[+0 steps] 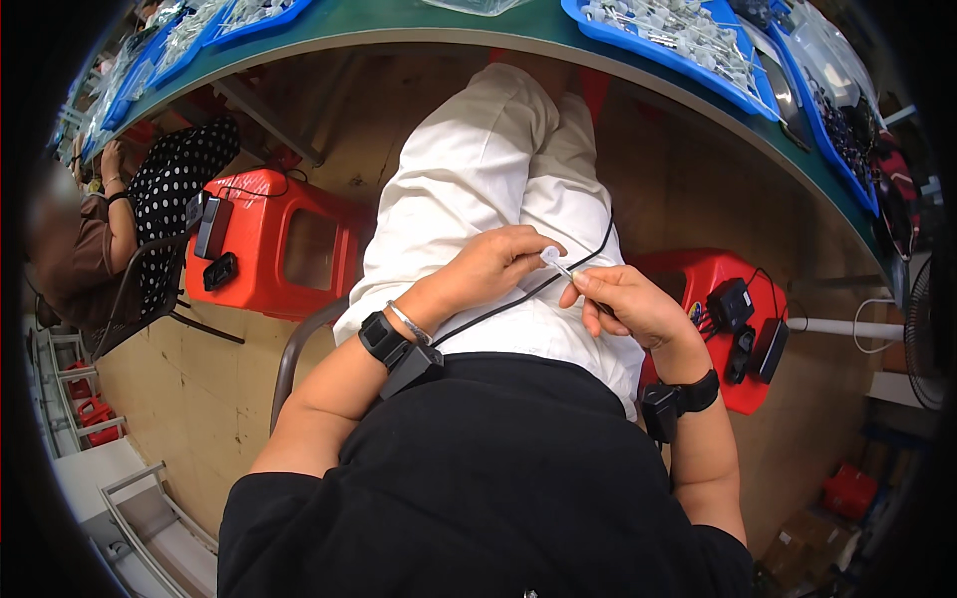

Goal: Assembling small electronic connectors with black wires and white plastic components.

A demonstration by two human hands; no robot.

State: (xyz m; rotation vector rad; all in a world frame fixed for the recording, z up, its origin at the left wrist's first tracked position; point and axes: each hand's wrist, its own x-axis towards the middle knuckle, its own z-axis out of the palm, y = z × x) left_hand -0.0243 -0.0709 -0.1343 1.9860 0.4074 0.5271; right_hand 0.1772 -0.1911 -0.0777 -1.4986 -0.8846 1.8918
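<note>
Over my lap, both hands meet at a small part with a translucent white round head and a thin metal shaft point(553, 259). My left hand point(493, 264) pinches the round head between thumb and fingertips. From the right, my right hand point(628, 302) closes thumb and forefinger on the shaft end, its other fingers curled below. Whether the right fingers also hide something small, I cannot tell. Under the hands lie my white trousers point(449, 189), and a black cable point(538, 289) runs across them from the left wrist.
Ahead is a green table edge point(399, 25) with a blue tray point(688, 45) of similar white-headed metal parts. A red stool point(259, 239) stands left, another red stool point(678, 267) right, both bearing black devices. A seated person point(95, 239) is far left, a fan point(922, 334) far right.
</note>
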